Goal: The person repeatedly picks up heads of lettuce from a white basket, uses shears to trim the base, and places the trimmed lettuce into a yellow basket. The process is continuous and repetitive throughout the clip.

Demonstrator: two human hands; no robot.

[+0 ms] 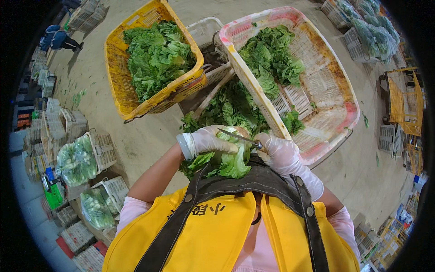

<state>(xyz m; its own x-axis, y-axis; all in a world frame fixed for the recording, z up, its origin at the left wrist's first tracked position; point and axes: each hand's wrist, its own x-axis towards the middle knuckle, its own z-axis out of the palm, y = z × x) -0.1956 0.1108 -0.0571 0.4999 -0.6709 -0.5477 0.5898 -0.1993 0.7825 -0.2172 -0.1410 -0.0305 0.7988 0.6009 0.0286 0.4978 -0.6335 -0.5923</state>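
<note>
My left hand point(213, 140), in a whitish glove, grips a head of leafy lettuce point(234, 163) close to my apron. In my gloved right hand point(280, 153) is a knife point(243, 138), its curved blade lying across the pale stem end of the lettuce. Whether the edge is in the stem I cannot tell. Beyond my hands lies a heap of loose green leaves point(234, 107). A yellow plastic basket point(114, 71) at the upper left holds many lettuce heads. The white and pink plastic basket point(326, 68) at the upper right holds fewer, gathered on its left side.
A whitish crate point(204, 27) stands between the two baskets. Bagged vegetables point(76, 161) and stacked crates line the left side. More bagged greens point(373, 35) are at the upper right, above a yellow metal cage point(406, 95). A person point(59, 37) is at the far upper left.
</note>
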